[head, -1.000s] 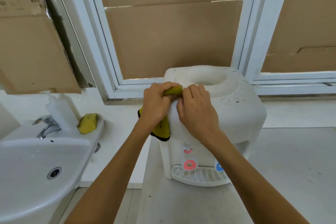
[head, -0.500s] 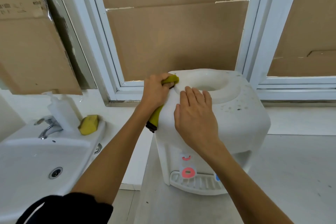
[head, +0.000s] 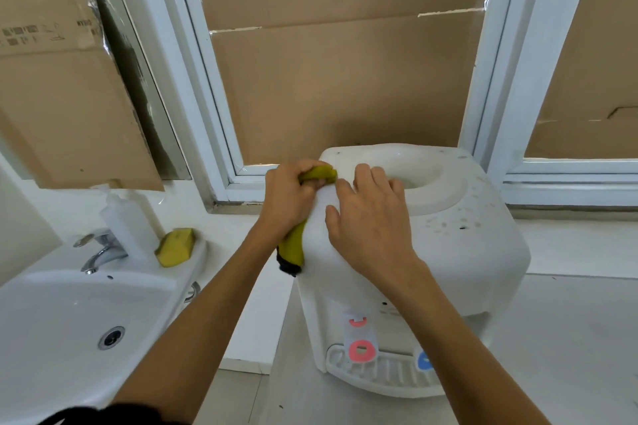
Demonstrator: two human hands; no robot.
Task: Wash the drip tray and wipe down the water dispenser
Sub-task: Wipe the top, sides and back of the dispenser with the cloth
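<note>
- From the head view, we see our left hand (head: 288, 197) curled around a yellow cloth (head: 293, 245), pressing it on the dispenser (head: 466, 245) at its top left edge.
- Our right hand (head: 371, 217) lies flat on the top, fingers straight, holding nothing.
- The drip tray (head: 383, 378) sits at the dispenser's base, under the taps.
- A sink (head: 51, 321) stands at left.
</note>
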